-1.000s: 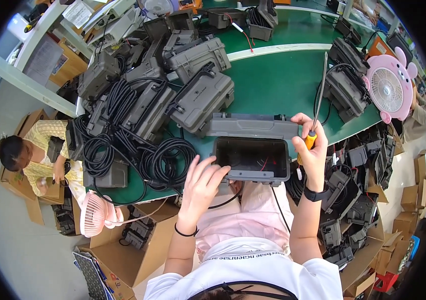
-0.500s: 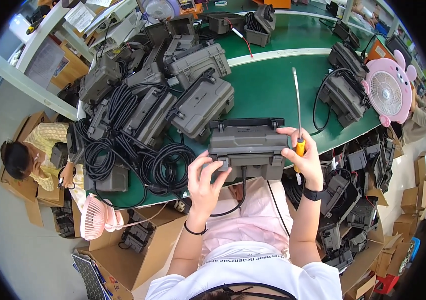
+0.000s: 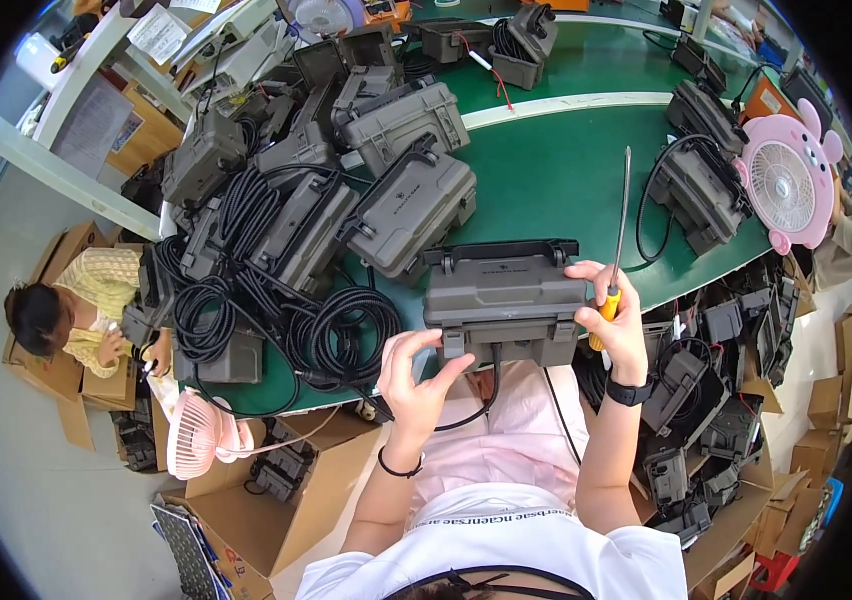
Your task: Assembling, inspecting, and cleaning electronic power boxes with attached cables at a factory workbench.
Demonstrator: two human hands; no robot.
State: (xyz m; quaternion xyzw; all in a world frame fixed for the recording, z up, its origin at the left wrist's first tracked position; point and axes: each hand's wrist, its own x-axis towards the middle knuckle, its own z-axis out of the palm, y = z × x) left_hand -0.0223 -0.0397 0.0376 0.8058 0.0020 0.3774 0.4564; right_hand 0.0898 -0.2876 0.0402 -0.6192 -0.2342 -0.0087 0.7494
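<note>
A dark grey plastic case [image 3: 506, 290] with a closed lid sits at the table's near edge, a black cable hanging from its front. My left hand [image 3: 414, 385] grips its left end, fingertips at the side and thumb below the left front latch [image 3: 457, 343]. At the right end, my right hand [image 3: 621, 335] is closed round the yellow handle of a screwdriver [image 3: 608, 308], its shaft pointing up and away. Fingers of that hand also rest against the case's right side.
Similar cases [image 3: 414, 205] and coiled black cables [image 3: 341, 330] crowd the green table's [image 3: 536, 180] left side. Pink fans stand left [image 3: 196, 435] and right [image 3: 784, 185]. Cardboard boxes [image 3: 321, 500] flank me below the table. Another person [image 3: 96, 300] sits at the left.
My left fingers have slid from the front latch down toward the case's left side, the thumb now lower. The screwdriver's shaft has tipped to the right. The whole view has shifted slightly.
</note>
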